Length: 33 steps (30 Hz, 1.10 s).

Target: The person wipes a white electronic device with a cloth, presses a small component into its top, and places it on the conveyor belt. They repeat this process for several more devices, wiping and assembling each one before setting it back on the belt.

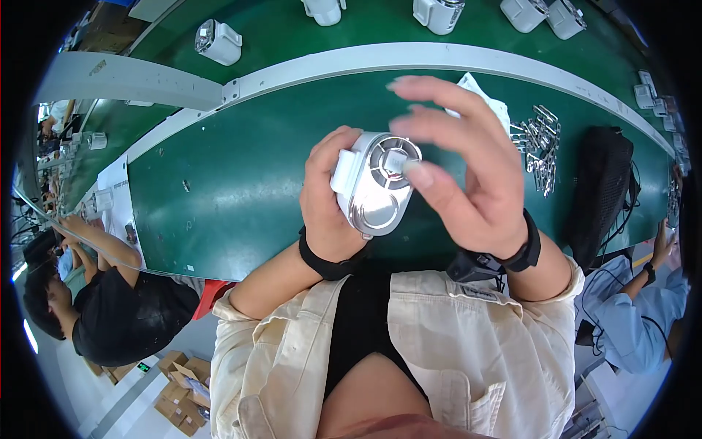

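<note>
Head view. Left hand [327, 199] wraps the white side of a small white-and-silver device [375, 183], its grip clamped on the housing and holding it up above the green desk [234, 183], close to the chest. The round vented face with a small square part at its centre points upward. Right hand [468, 172] hovers over that face, fingers spread apart; the thumb tip [418, 175] sits at or just beside the square centre part. Contact cannot be told for certain.

Risk, judged: the device is carried by one hand only. A push from the right thumb could tilt it out of the left grip and drop it onto the desk. The square part looks small. With the fingers this open, it could slip or seat crooked.

Nearby: a pile of metal clips [540, 143] lies to the right on the desk, well apart from the hands. Similar white units [218, 42] stand on the far belt. Other workers sit at both sides.
</note>
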### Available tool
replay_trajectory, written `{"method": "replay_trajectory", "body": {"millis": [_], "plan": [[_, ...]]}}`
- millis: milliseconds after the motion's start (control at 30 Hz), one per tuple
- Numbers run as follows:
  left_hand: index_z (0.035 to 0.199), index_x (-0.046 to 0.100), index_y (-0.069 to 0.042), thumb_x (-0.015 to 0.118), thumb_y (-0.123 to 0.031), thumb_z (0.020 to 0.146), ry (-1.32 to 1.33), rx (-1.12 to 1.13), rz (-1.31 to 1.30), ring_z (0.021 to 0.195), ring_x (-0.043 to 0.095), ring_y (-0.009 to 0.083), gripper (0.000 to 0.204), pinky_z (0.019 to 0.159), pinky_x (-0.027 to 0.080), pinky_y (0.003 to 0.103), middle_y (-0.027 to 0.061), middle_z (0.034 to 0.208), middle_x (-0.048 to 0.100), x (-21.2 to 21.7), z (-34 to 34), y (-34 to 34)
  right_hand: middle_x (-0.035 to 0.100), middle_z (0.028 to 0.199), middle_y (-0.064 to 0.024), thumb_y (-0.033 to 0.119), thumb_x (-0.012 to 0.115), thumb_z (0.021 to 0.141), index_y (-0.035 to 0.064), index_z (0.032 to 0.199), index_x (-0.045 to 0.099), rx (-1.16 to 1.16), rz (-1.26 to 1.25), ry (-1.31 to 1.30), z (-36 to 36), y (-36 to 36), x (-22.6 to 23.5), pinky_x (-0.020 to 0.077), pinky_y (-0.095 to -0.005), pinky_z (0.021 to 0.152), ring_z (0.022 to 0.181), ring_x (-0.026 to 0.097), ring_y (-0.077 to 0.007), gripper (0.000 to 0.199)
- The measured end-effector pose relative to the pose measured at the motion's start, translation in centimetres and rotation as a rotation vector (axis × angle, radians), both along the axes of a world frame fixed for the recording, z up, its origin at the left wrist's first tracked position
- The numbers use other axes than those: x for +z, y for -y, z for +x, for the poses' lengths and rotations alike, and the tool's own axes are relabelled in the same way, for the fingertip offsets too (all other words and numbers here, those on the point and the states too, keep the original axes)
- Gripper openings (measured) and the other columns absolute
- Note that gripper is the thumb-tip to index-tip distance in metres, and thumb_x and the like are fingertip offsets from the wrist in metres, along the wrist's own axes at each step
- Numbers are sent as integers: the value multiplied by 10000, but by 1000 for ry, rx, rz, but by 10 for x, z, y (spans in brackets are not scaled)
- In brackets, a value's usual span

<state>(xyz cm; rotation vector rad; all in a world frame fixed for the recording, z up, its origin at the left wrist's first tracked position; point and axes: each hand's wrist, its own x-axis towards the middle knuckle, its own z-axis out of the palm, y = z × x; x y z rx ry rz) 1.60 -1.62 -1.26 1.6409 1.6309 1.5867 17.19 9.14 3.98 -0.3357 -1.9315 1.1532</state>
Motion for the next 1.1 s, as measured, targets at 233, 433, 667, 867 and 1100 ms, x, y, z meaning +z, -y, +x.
{"method": "replay_trajectory", "body": {"millis": [233, 433, 667, 867, 1100], "plan": [[1252, 446, -23, 883, -106, 619, -50, 49, 49, 1035, 599, 303, 774, 855, 504, 357, 175, 1202, 552, -4, -3, -3, 565, 1116, -179, 22, 717, 770, -21, 997, 652, -202, 241, 87, -2, 13, 6, 491, -329, 782, 970, 581, -265, 240], [1252, 451, -24, 899, -128, 604, -62, 86, 73, 1027, 599, 300, 795, 842, 508, 355, 179, 1193, 552, -6, -1, -4, 575, 1017, -147, -10, 718, 755, -19, 972, 661, -207, 149, 53, -2, 13, 7, 487, -310, 719, 846, 583, -227, 225], [1251, 458, -23, 904, -151, 600, -67, 77, 41, 1025, 601, 298, 800, 844, 509, 355, 185, 1190, 554, -3, -5, -3, 564, 1024, -137, -19, 732, 745, -14, 971, 676, -192, 223, 22, -2, 18, 8, 485, -290, 675, 840, 580, -206, 233], [1250, 461, -21, 894, -165, 622, -184, 121, 49, 1027, 601, 298, 777, 853, 508, 362, 182, 1194, 554, 6, -1, -2, 558, 1028, -141, 11, 759, 735, -16, 984, 676, -239, 190, 30, -5, 20, 5, 483, -289, 673, 846, 580, -207, 264], [1250, 459, -17, 887, -156, 634, -106, 138, 4, 1034, 602, 303, 763, 857, 507, 363, 192, 1203, 547, -2, -2, 0, 515, 1072, -122, 51, 773, 755, -18, 1042, 653, -198, -21, 2, -9, 28, 2, 454, -264, 700, 851, 534, -172, 319]]}}
